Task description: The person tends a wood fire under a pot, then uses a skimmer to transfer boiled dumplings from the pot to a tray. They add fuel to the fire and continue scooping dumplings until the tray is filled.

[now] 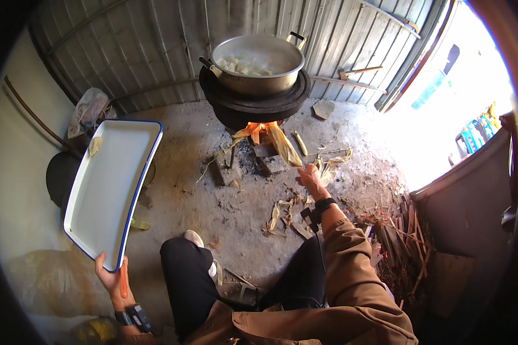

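Observation:
My left hand [110, 276] grips the lower end of a white enamel tray [112, 172] with a blue rim, tilted up at the left. The orange handle [123, 281] of some utensil is in the same hand; its other end is hidden. A pale lump [95, 146], perhaps a dumpling, clings to the tray's upper left edge. My right hand [311, 179] reaches forward, its fingers at the end of a dry corn husk [286, 146]. The husk's far end lies in the fire [261, 127] under a black stove [254, 101]. A steaming metal pot [259, 79] holding pale pieces of food stands on top.
Bricks [228, 169] and ash lie below the stove, with a corn cob [301, 143] beside them. Loose husks [276, 215] litter the concrete floor. Split firewood [408, 233] is heaped at the right. A corrugated metal wall [164, 47] rises behind the stove; a bright doorway opens at right.

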The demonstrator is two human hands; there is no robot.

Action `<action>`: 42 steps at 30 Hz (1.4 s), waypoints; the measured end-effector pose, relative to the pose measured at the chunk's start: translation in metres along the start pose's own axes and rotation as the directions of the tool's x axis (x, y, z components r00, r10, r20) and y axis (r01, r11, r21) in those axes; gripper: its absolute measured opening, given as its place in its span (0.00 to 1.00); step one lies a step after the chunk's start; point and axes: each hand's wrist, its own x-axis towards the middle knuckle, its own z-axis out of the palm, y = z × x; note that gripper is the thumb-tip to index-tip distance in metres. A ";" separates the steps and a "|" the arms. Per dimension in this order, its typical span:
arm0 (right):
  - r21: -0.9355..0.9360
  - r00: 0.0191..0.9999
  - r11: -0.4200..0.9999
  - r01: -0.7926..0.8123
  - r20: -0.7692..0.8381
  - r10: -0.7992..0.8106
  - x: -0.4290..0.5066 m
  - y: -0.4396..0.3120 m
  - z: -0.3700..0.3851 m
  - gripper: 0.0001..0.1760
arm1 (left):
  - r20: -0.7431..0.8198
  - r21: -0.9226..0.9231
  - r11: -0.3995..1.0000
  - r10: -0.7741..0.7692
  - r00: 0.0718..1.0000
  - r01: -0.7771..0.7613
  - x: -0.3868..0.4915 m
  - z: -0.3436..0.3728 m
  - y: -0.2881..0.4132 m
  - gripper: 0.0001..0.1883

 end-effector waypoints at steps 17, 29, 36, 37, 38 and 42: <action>0.034 0.996 0.998 0.043 0.081 -0.046 -0.018 -0.048 0.060 0.14 | 0.000 -0.076 0.991 -0.110 0.994 0.109 0.012 0.010 -0.002 0.12; 0.119 0.999 0.992 -0.041 0.011 0.040 -0.015 -0.067 0.077 0.11 | 0.033 -0.064 0.991 -0.116 0.993 0.118 0.019 0.001 0.000 0.14; 0.173 1.000 0.985 0.019 -0.024 -0.015 0.006 -0.059 0.086 0.11 | 0.104 0.260 0.944 0.181 0.978 -0.203 0.014 -0.005 -0.011 0.13; 0.203 1.000 0.979 0.006 -0.021 -0.002 0.004 -0.057 0.084 0.11 | 0.112 0.265 0.943 0.178 0.978 -0.202 0.013 -0.005 -0.011 0.13; 0.225 1.000 0.974 0.008 -0.007 -0.007 0.001 -0.056 0.081 0.10 | 0.134 0.336 0.909 0.212 0.968 -0.246 0.012 -0.004 -0.010 0.13; 0.268 0.999 0.962 -0.043 0.024 0.038 -0.015 -0.055 0.063 0.09 | 0.088 0.264 0.937 0.212 0.973 -0.228 0.010 -0.008 -0.010 0.14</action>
